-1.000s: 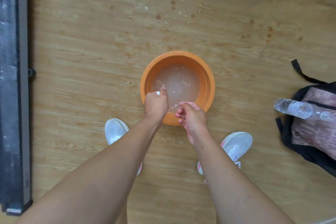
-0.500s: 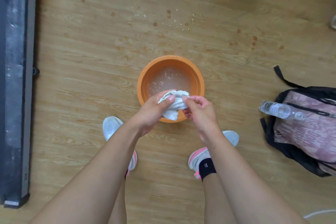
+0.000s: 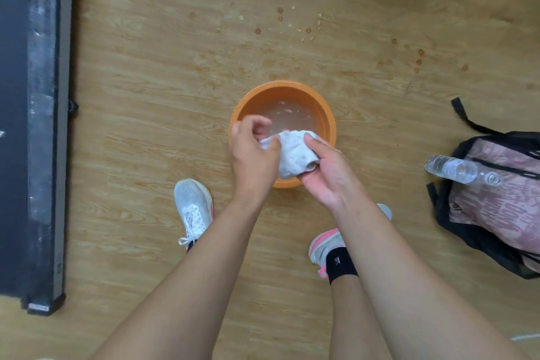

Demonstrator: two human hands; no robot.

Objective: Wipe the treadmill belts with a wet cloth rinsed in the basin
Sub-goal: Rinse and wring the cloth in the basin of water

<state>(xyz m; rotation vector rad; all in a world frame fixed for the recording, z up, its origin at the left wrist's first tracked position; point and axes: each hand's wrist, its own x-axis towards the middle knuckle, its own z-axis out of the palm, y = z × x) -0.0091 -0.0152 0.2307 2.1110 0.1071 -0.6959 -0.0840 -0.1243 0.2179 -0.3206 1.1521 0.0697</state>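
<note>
- The fingers of your left hand are curled, and the thumb pinches the left end of the bunched white terry cloth.
- Your right hand clamps the other end, thumb on top and fingers curled underneath.
- The cloth hangs between your two hands, over the near rim of the round orange plastic basin, which holds cloudy water. It is clear of the water.
- Its long axis runs roughly left to right, from one grip to the other. That suits a wringing twist, and any drips would fall into the basin.
- The black treadmill belt lies well apart on your left, beyond its grey side rail, running away from you.
- Your left hand is the nearer one to it, so the carry will likely go leftward across the wooden floor.
</note>
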